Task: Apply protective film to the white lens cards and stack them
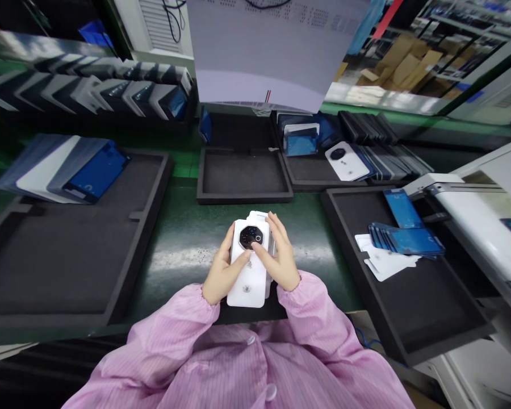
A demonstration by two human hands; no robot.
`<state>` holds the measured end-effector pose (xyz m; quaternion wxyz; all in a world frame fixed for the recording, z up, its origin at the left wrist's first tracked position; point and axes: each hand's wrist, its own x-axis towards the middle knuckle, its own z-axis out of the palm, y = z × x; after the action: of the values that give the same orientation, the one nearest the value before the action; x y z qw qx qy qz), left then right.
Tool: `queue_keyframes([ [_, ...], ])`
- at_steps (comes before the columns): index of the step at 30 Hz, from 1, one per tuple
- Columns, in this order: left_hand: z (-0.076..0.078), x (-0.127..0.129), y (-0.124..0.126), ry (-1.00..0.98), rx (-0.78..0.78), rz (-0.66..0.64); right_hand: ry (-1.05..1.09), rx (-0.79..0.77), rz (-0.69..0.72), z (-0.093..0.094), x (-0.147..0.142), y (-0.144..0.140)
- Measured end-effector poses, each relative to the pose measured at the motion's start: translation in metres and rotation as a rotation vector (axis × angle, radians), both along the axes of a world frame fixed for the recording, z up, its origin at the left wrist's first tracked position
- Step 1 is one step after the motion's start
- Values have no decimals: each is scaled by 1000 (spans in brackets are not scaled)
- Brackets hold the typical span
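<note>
Two bare hands share one white, round-cornered rectangular panel (pixel 246 278) with a dark octagonal window (pixel 246 236), held over the near side of the glossy green bench (pixel 176 227). The left hand (pixel 222 272) and right hand (pixel 283 258) both grip its long edges, thumbs on its face; a pale piece (pixel 259 215) shows behind it. Handling looks partway: this panel is not yet set down. Thin translucent, white and blue sheets (pixel 63 167) lean together in the matte black foam-like left tray (pixel 68 261); glossy blue rectangular pieces (pixel 413 240) overlap in the black right tray (pixel 426 307). Which are finished, I cannot tell.
</note>
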<state>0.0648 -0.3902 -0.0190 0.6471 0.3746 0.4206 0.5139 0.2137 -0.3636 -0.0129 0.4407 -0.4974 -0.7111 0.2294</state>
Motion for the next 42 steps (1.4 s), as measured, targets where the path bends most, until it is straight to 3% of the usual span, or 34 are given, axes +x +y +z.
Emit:
queue_keyframes([
  [3, 0, 0, 1, -64, -53, -13, 140, -19, -58, 0, 7, 4],
  [11, 1, -4, 6, -94, -157, 89, 835, 41, -451, 8, 38, 26],
  [15, 1, -10, 11, -144, -199, 152, 950, -109, -479, 16, 55, 32],
  [19, 4, -14, 14, -183, -199, 210, 882, -393, -316, 16, 59, 32],
  [22, 10, -14, 15, -241, -154, 229, 649, -444, -182, 5, 45, 29],
  [24, 13, -14, 15, -278, -146, 227, 382, -375, -200, -4, 33, 27],
  [27, 15, -14, 15, -293, -146, 230, -50, -143, -298, -11, 22, 26],
  [29, 13, -12, 14, -285, -139, 244, -168, 39, -337, -10, 20, 24],
  [31, 10, -10, 12, -269, -143, 244, -107, 153, -307, -5, 18, 21],
  [34, 6, -5, 9, -205, -149, 169, 71, 179, -161, 3, 12, 14],
  [37, 1, 0, 5, -115, -110, 93, 112, 95, -77, 6, 5, 8],
  [42, -10, 4, 3, 60, 5, 76, 205, -88, -76, 0, 2, 8],
])
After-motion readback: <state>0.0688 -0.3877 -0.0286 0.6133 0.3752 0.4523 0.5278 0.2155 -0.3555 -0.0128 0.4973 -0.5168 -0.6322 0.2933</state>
